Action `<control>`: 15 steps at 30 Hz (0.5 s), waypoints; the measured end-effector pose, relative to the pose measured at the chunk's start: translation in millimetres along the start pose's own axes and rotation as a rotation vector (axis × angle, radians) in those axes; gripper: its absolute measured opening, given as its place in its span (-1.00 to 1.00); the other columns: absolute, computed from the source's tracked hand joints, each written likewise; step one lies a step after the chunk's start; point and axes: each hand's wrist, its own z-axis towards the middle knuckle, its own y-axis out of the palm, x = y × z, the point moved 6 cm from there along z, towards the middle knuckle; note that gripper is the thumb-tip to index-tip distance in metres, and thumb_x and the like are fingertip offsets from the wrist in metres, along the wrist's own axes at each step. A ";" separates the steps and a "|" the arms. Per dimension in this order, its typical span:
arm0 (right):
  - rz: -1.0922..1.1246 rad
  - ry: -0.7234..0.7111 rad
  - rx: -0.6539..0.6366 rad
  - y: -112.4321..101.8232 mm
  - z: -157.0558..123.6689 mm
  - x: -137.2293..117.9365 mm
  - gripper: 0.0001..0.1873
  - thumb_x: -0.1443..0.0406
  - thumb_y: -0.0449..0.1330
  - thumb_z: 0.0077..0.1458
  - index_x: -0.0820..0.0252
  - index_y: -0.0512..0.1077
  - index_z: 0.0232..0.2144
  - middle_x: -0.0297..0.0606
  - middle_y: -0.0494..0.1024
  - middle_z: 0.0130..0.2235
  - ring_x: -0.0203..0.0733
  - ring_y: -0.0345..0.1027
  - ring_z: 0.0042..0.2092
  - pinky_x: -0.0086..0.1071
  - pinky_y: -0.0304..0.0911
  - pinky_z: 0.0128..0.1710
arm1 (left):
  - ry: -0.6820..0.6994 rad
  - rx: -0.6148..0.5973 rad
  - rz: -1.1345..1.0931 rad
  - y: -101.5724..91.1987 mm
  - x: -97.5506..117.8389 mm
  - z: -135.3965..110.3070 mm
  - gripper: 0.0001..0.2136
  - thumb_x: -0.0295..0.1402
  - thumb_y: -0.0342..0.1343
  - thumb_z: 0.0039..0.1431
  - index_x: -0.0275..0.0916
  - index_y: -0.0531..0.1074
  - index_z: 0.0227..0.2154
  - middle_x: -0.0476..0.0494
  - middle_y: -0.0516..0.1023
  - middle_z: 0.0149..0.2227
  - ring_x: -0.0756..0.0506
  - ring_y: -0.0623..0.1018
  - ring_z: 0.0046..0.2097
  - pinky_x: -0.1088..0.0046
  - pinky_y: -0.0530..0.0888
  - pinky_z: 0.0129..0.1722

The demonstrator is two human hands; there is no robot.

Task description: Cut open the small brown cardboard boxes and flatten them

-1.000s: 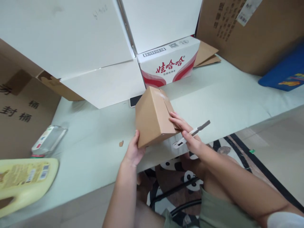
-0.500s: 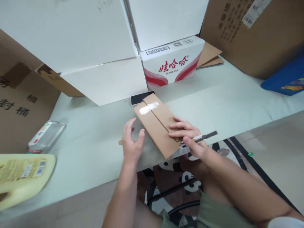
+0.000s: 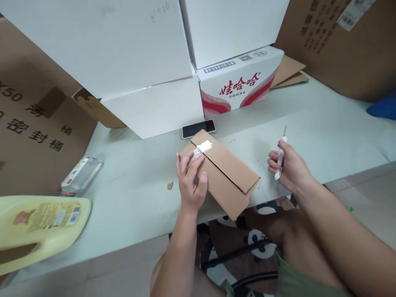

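Note:
A small flat cardboard box (image 3: 227, 165) lies slanted on the table, a dark seam along its upper face and a strip of shiny tape (image 3: 204, 145) across the seam's far end. My left hand (image 3: 192, 179) rests on the box's left part, fingers spread over the face by the tape, thumb apart. To the right of the box, held off it, my right hand (image 3: 291, 165) is closed around a white-handled utility knife (image 3: 280, 159). The thin blade points up and away from me. A dark phone (image 3: 199, 128) lies just behind the box.
White cartons (image 3: 154, 109) and a red-and-white carton (image 3: 241, 88) stand at the back. Large brown cartons (image 3: 40, 123) flank both sides. At left are a yellow jug (image 3: 62, 231) and a clear plastic pack (image 3: 82, 175). A cardboard scrap (image 3: 170, 186) lies left of my hand.
My right hand has lifted off the box and moved right, the knife now upright in its fist. My left hand has come down onto the box near the tape. The view has shifted left.

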 end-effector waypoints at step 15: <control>-0.327 -0.390 -0.440 72.1 -71.8 -58.0 -0.74 0.06 0.05 0.20 -0.18 0.43 -0.10 -0.32 0.59 -0.24 -0.14 0.53 -0.21 -0.23 0.38 -0.34 | -0.310 -0.153 0.157 4.0 17.1 -0.3 -0.62 -0.30 0.05 0.26 -0.05 0.51 0.11 -0.14 0.39 0.30 -0.44 0.12 0.44 -0.20 0.16 0.36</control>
